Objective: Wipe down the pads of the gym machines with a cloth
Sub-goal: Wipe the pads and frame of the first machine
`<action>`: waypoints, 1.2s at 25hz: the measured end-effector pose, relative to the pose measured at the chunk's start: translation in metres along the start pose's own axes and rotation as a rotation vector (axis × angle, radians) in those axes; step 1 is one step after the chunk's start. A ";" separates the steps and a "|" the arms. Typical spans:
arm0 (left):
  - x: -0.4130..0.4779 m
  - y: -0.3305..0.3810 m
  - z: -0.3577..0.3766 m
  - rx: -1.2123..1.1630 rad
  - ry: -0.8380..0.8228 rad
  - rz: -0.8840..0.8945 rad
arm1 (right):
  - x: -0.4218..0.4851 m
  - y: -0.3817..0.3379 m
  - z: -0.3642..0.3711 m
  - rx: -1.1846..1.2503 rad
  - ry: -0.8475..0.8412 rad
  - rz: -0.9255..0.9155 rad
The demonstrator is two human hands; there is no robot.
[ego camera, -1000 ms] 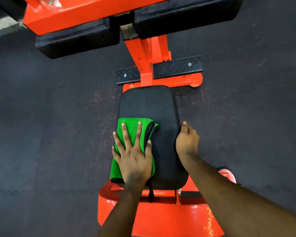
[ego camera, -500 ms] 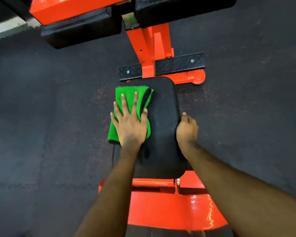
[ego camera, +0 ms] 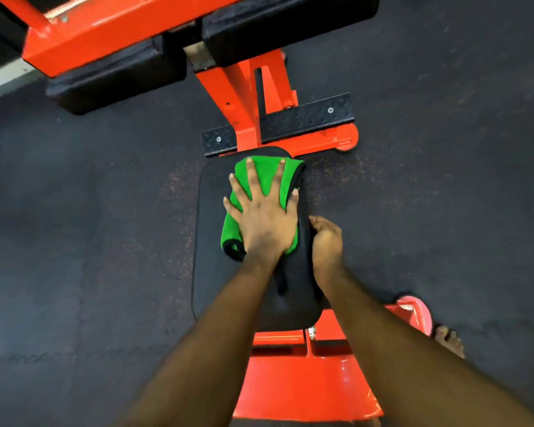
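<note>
Fingers (ego camera: 253, 183) of the left hand (ego camera: 265, 223) lie straight and spread wide, pressing the green cloth (ego camera: 261, 172) flat against the far right part of the black seat pad (ego camera: 215, 241). The right hand (ego camera: 326, 241) sits just beside it, curled over the pad's right edge with its fingers clamped on the rim, apparently to steady the seat. The cloth is folded, with 1 black-trimmed corner bunched beside the heel of the palm and its far end at the pad's far lip.

The main risk is the cloth sliding off that lip. Nothing pinches it and only downward pressure holds it, so a long push could send it onto the rubber floor (ego camera: 74, 241), where it would pick up grit. The bunched corner could also roll up and leave streaks unwiped. With both hands so near each other, a sideways sweep might knock into the right knuckles. The cloth covers only the right part of the seat, so the left strip could be missed, and the 2 upper pads (ego camera: 114, 84) on the orange frame (ego camera: 305, 386) could easily be skipped.
</note>
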State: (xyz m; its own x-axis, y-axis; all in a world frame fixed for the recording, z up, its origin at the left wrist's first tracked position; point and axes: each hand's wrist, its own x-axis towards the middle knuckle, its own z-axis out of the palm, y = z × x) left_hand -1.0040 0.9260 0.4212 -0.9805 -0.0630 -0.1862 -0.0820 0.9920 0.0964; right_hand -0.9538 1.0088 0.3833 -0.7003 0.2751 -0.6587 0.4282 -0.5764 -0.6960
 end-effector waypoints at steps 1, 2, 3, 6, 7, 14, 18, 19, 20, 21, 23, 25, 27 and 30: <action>0.017 0.005 -0.003 0.004 -0.014 0.002 | 0.001 0.001 0.000 -0.006 0.008 -0.007; 0.030 0.009 -0.006 0.010 -0.026 -0.003 | 0.001 0.001 0.000 -0.012 0.024 -0.012; 0.037 0.011 -0.010 0.009 -0.034 -0.003 | 0.001 0.003 -0.001 -0.011 0.031 -0.027; 0.007 0.000 -0.010 -0.017 -0.011 0.067 | 0.000 0.000 -0.002 0.028 0.070 -0.020; -0.024 -0.008 -0.005 -0.007 0.009 0.097 | -0.001 -0.002 -0.002 0.059 0.095 0.002; -0.070 -0.013 0.005 0.031 0.024 0.063 | 0.000 0.001 -0.006 0.151 0.150 0.078; 0.006 0.012 0.002 0.043 0.045 0.082 | -0.007 -0.002 0.005 -0.121 0.208 -0.045; 0.024 0.015 -0.003 0.049 0.032 0.123 | -0.013 -0.007 0.003 -0.283 0.242 -0.076; 0.041 0.017 -0.009 0.065 0.014 0.177 | -0.021 -0.012 0.003 -0.492 0.246 -0.084; 0.056 0.018 -0.014 0.082 -0.005 0.231 | -0.028 -0.014 0.003 -0.657 0.225 -0.056; 0.070 0.017 -0.021 0.092 -0.027 0.305 | -0.037 -0.015 0.001 -0.825 0.222 -0.005; 0.067 0.012 -0.021 0.106 0.005 0.373 | -0.042 -0.015 0.006 -0.883 0.239 0.083; 0.057 0.006 -0.017 0.189 0.040 0.584 | -0.046 -0.017 0.010 -0.905 0.312 0.135; 0.071 0.002 -0.023 0.246 -0.042 0.876 | -0.045 -0.020 0.017 -0.971 0.342 0.145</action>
State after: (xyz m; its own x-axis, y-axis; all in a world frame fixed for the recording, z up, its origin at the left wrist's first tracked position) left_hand -1.0774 0.9212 0.4305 -0.6661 0.7238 -0.1801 0.7346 0.6784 0.0095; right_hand -0.9402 0.9948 0.4316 -0.4710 0.5439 -0.6945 0.8771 0.2045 -0.4346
